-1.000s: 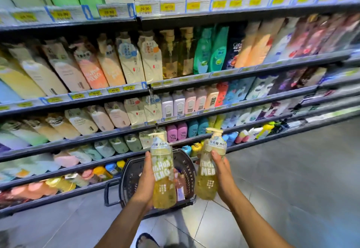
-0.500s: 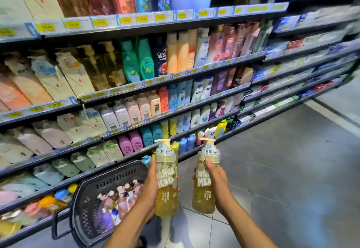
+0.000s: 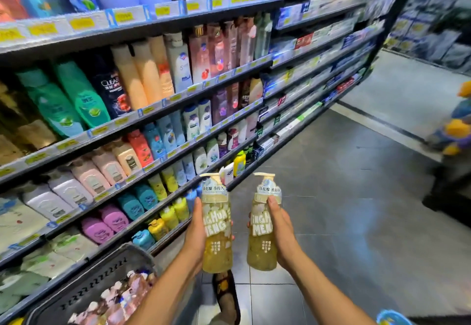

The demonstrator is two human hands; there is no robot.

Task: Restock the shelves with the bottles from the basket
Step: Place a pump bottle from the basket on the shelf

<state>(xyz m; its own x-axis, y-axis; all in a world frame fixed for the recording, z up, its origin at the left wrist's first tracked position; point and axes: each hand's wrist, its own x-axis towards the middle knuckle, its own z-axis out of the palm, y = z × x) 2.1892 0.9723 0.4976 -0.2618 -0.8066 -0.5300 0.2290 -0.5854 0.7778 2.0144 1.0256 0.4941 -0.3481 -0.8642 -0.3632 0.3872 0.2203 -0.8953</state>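
My left hand grips a yellow pump bottle upright, and my right hand grips a second, matching yellow pump bottle beside it. Both bottles hang over the grey floor tiles in front of the shelves. The black basket sits at the lower left below my left forearm, with several small bottles inside. The shelves run along the left, packed with shampoo and body-wash bottles.
A sandalled foot shows on the tiles below the bottles. The aisle floor stretches to the right. Soft toys sit on a dark stand at the right edge. More shelving with boxed goods continues at the far end.
The view has swung right along the aisle, so the basket now sits further down-left. Both hands still hold the two yellow bottles, now slightly farther apart.
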